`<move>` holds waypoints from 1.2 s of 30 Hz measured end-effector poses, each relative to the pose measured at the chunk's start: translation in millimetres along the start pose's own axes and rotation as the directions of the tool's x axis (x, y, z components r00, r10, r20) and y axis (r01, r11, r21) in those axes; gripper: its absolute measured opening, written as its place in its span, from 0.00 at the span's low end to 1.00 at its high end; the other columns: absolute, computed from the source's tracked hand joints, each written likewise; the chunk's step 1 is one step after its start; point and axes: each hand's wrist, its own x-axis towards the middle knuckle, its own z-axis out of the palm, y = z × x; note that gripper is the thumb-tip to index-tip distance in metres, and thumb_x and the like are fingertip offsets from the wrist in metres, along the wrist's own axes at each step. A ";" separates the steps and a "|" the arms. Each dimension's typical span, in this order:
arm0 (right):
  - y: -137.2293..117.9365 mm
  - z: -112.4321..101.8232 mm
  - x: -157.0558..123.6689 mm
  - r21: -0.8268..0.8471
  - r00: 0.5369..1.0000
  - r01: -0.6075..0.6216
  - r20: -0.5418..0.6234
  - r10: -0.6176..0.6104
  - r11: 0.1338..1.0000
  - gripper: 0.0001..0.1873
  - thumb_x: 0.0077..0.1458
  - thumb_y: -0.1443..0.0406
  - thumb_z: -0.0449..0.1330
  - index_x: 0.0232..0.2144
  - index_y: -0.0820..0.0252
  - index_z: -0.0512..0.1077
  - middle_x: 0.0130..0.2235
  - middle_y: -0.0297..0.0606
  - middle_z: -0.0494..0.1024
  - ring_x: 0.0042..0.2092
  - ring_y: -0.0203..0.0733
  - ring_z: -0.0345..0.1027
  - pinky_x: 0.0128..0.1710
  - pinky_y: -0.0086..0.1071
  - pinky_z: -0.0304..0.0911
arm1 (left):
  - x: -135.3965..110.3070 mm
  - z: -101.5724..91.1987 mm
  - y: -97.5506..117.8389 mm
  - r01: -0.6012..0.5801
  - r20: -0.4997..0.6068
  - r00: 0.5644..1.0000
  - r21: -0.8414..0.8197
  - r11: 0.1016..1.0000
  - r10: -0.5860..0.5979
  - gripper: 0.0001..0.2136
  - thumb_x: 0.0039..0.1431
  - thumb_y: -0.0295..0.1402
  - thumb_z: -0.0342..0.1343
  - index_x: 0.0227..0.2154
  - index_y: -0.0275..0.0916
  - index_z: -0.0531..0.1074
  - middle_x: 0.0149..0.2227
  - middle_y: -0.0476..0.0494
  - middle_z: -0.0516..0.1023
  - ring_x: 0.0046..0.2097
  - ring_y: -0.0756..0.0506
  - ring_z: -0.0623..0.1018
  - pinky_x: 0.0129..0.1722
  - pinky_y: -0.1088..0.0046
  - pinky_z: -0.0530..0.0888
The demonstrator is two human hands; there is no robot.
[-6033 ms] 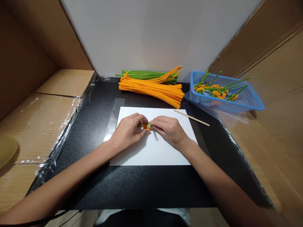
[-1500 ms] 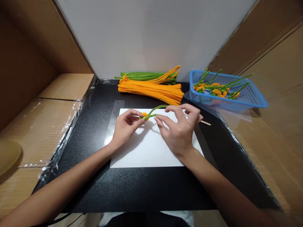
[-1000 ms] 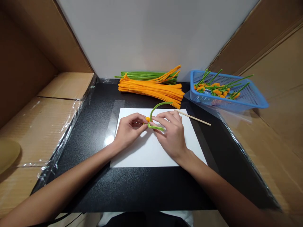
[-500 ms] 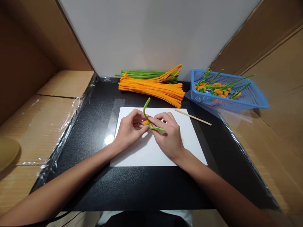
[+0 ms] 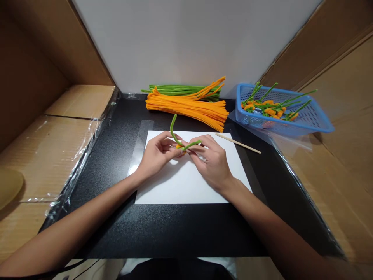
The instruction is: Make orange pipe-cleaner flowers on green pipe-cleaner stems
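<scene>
Above the white paper (image 5: 186,186), my left hand (image 5: 157,154) pinches a small orange pipe-cleaner flower (image 5: 178,147) between thumb and fingers. A green pipe cleaner (image 5: 172,126) is joined to it; one end curves up and away, the other slants to the right over my right fingers. My right hand (image 5: 214,163) is closed at the same spot, its thumb and index finger pressed against the flower and green piece. Fingertips hide most of the flower and the place where the two colours meet.
Behind the paper lie bundles of orange pipe cleaners (image 5: 186,109) and green pipe cleaners (image 5: 175,90). A thin wooden stick (image 5: 239,143) rests across the paper's right edge. At the back right, a blue basket (image 5: 309,127) holds several orange flowers with green stems. Cardboard flanks both sides.
The green pipe cleaner's right end has swung up from pointing down-right to slanting upward. Its other end has shifted slightly left. My right hand has moved a little to the right.
</scene>
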 end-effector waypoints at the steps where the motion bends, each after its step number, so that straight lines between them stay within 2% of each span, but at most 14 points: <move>1: 1.5 -0.5 -0.1 -0.010 1.000 0.006 -0.014 -0.006 1.000 0.10 0.62 0.72 0.58 0.38 0.55 0.79 0.37 0.39 0.78 0.40 0.43 0.70 0.40 0.40 0.68 | 0.2 -0.1 0.2 0.002 0.003 1.000 -0.003 1.000 -0.002 0.18 0.47 0.35 0.72 0.39 0.38 0.73 0.35 0.44 0.82 0.33 0.46 0.83 0.36 0.69 0.82; 5: 7.7 -4.1 0.2 -0.068 0.997 0.076 -0.015 -0.078 0.995 0.08 0.62 0.71 0.60 0.36 0.57 0.79 0.36 0.40 0.79 0.39 0.43 0.70 0.39 0.39 0.68 | 0.1 0.6 1.5 0.021 0.004 1.000 -0.030 0.999 -0.021 0.18 0.45 0.36 0.72 0.37 0.37 0.74 0.33 0.44 0.83 0.32 0.45 0.84 0.35 0.69 0.82; 10: 13.4 -11.0 2.7 -0.208 0.961 0.262 0.141 -0.236 0.943 0.09 0.63 0.71 0.58 0.36 0.59 0.79 0.37 0.43 0.80 0.41 0.45 0.69 0.39 0.40 0.67 | 0.5 2.5 2.7 0.046 0.001 0.999 -0.039 0.998 -0.046 0.14 0.45 0.34 0.72 0.31 0.35 0.74 0.31 0.44 0.83 0.31 0.45 0.83 0.33 0.71 0.81; 14: 15.0 -13.9 3.7 -0.288 0.942 0.312 0.215 -0.256 0.905 0.10 0.64 0.70 0.56 0.36 0.60 0.78 0.38 0.44 0.81 0.42 0.47 0.68 0.40 0.41 0.66 | 1.6 2.9 4.0 0.058 0.006 0.998 -0.035 0.998 -0.058 0.14 0.44 0.33 0.72 0.31 0.35 0.75 0.29 0.45 0.83 0.29 0.46 0.83 0.32 0.72 0.81; 21: 13.5 -15.7 6.1 -0.314 0.927 0.347 0.258 -0.273 0.883 0.11 0.65 0.70 0.55 0.35 0.60 0.78 0.36 0.44 0.81 0.43 0.48 0.69 0.40 0.42 0.65 | 4.6 -0.3 2.8 0.128 0.044 0.991 -0.074 0.989 -0.125 0.19 0.43 0.32 0.73 0.36 0.34 0.73 0.27 0.45 0.82 0.29 0.46 0.83 0.32 0.73 0.80; 25: 12.9 -10.5 3.3 -0.222 0.953 0.247 0.230 -0.196 0.943 0.09 0.63 0.71 0.57 0.40 0.61 0.77 0.40 0.45 0.80 0.45 0.49 0.69 0.43 0.44 0.68 | 4.5 -0.6 0.8 0.134 0.028 0.991 -0.065 0.989 -0.133 0.21 0.45 0.33 0.72 0.39 0.35 0.69 0.27 0.46 0.82 0.29 0.46 0.83 0.32 0.73 0.79; 28: 12.5 -3.2 -0.8 -0.183 0.984 0.126 0.149 -0.099 0.975 0.08 0.61 0.72 0.58 0.37 0.62 0.77 0.39 0.45 0.79 0.43 0.48 0.70 0.41 0.42 0.70 | 2.7 0.8 -0.9 0.073 -0.004 0.997 -0.022 0.997 -0.073 0.24 0.44 0.31 0.72 0.43 0.37 0.67 0.31 0.45 0.83 0.30 0.48 0.82 0.32 0.75 0.78; 31: 9.1 2.2 -2.8 -0.210 0.991 0.089 0.115 -0.066 0.974 0.08 0.61 0.73 0.58 0.34 0.62 0.77 0.38 0.44 0.78 0.40 0.47 0.70 0.39 0.40 0.69 | 1.0 1.9 -3.1 0.040 -0.022 0.999 0.026 0.999 -0.039 0.27 0.43 0.28 0.72 0.45 0.38 0.66 0.33 0.47 0.83 0.31 0.49 0.82 0.32 0.76 0.78; 34: 4.9 4.9 -2.5 -0.204 0.994 0.068 0.100 -0.048 0.977 0.08 0.61 0.72 0.57 0.37 0.62 0.77 0.38 0.44 0.79 0.41 0.47 0.71 0.41 0.40 0.69 | 0.6 1.9 -5.7 0.011 -0.017 1.000 0.040 0.999 -0.010 0.21 0.49 0.31 0.70 0.44 0.38 0.67 0.33 0.46 0.82 0.33 0.48 0.82 0.36 0.74 0.79; 36: 4.1 6.4 -2.4 -0.144 0.997 0.008 0.079 0.003 0.990 0.09 0.61 0.72 0.58 0.40 0.61 0.78 0.38 0.43 0.80 0.41 0.46 0.72 0.42 0.40 0.70 | 1.2 1.7 -7.1 0.000 -0.008 1.000 0.024 1.000 0.000 0.17 0.53 0.33 0.67 0.43 0.37 0.69 0.34 0.45 0.82 0.36 0.47 0.83 0.39 0.72 0.80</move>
